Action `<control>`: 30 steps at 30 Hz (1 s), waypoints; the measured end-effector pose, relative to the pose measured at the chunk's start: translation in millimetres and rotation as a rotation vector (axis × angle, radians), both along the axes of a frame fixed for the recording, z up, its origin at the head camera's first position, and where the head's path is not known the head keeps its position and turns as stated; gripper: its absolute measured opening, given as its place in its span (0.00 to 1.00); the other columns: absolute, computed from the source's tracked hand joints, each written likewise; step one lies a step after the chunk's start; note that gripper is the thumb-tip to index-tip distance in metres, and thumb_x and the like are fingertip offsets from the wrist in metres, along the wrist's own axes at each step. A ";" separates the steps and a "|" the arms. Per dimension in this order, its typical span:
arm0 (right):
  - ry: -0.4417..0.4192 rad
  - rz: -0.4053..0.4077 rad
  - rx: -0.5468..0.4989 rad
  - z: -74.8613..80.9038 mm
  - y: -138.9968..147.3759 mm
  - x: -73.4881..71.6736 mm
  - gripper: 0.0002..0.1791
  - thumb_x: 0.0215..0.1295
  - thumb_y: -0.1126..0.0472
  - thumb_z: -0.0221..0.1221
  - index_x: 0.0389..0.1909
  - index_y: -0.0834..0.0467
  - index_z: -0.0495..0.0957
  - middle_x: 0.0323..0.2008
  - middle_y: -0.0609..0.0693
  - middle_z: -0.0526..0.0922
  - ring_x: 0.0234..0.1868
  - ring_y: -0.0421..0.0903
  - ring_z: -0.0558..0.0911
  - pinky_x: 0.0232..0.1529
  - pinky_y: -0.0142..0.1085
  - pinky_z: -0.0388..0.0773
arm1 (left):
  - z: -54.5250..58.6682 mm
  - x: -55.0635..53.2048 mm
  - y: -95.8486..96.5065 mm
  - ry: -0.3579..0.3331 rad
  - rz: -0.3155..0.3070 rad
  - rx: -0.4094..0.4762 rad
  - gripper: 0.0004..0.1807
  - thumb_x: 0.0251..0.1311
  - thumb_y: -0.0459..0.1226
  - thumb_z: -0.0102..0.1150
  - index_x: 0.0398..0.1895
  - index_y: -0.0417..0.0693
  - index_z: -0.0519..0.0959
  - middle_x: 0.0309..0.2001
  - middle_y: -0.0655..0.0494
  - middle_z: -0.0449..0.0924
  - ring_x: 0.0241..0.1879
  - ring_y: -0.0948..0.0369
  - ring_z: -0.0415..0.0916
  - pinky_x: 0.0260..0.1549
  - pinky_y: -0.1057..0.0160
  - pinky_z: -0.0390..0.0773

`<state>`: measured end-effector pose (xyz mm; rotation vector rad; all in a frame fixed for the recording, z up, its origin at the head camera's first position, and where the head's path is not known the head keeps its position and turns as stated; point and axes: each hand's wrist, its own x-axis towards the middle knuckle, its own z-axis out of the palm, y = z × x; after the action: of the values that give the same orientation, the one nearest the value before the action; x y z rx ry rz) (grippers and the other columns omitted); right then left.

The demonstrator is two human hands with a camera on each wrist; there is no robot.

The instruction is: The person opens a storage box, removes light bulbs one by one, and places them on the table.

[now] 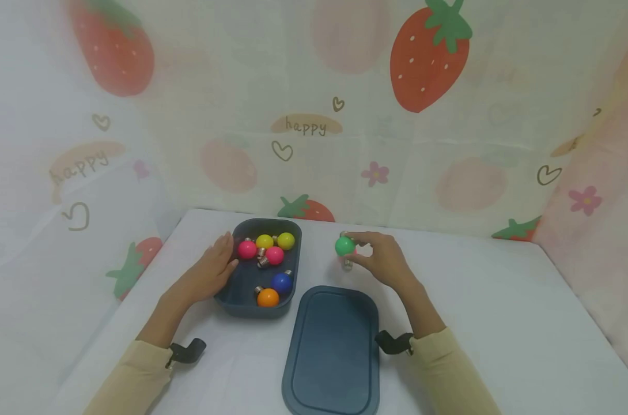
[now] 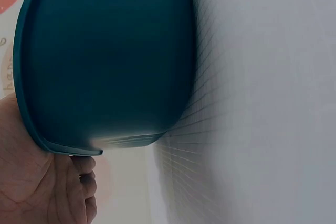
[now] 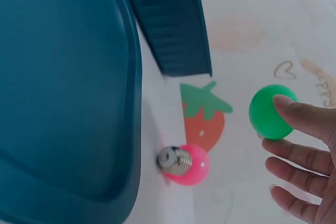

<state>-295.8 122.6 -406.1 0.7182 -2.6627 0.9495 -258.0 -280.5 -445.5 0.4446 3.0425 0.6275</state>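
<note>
My right hand [image 1: 380, 257] pinches a green light bulb [image 1: 345, 246] between thumb and fingers, above the table to the right of a dark blue box; the bulb's round green globe [image 3: 270, 113] faces the right wrist camera. A pink bulb [image 3: 196, 165] with a silver screw base lies on the table below it, mostly hidden in the head view. My left hand [image 1: 214, 266] rests against the left rim of the box [image 1: 259, 313], fingers extended. Inside the box lie several bulbs, among them yellow [image 1: 286, 241], pink [image 1: 247, 249], blue [image 1: 281, 283] and orange [image 1: 268, 297].
A flat blue lid [image 1: 335, 351] lies on the white table [image 1: 500, 323] in front of the box, to its right. Behind the table hangs a strawberry-print cloth [image 1: 314, 75], with more cloth at both sides.
</note>
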 end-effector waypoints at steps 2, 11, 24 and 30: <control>-0.005 -0.021 0.014 -0.5 2.9 -1.2 0.26 0.60 0.56 0.73 0.61 0.48 0.83 0.51 0.50 0.88 0.50 0.51 0.83 0.50 0.50 0.82 | -0.5 -0.1 -0.2 0.002 -0.003 -0.005 0.39 0.79 0.44 0.43 0.80 0.32 0.42 0.80 0.35 0.38 0.79 0.39 0.36 0.74 0.37 0.42; -0.043 -0.068 0.048 -5.2 14.3 -7.0 0.27 0.61 0.55 0.73 0.62 0.48 0.82 0.54 0.51 0.86 0.52 0.55 0.82 0.50 0.50 0.82 | -0.3 0.1 -0.4 0.011 -0.004 -0.014 0.38 0.79 0.44 0.43 0.80 0.31 0.42 0.80 0.35 0.39 0.79 0.40 0.36 0.74 0.37 0.42; -0.070 -0.109 0.096 -19.2 31.6 -18.7 0.28 0.61 0.57 0.72 0.63 0.49 0.81 0.55 0.53 0.86 0.54 0.58 0.82 0.52 0.52 0.81 | 0.1 1.4 0.0 -0.005 -0.003 -0.006 0.39 0.79 0.46 0.42 0.80 0.32 0.42 0.81 0.35 0.38 0.79 0.39 0.35 0.74 0.37 0.42; -0.100 -0.122 0.095 -26.3 36.8 -20.3 0.27 0.62 0.57 0.72 0.63 0.51 0.81 0.56 0.53 0.86 0.55 0.59 0.82 0.51 0.51 0.82 | 2.3 2.0 1.0 -0.012 -0.003 0.000 0.38 0.79 0.44 0.43 0.80 0.32 0.42 0.80 0.35 0.39 0.79 0.39 0.36 0.74 0.37 0.41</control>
<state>-316.1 159.4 -432.3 0.5329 -2.8184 0.8532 -256.0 -279.5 -443.3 0.4434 3.0304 0.6272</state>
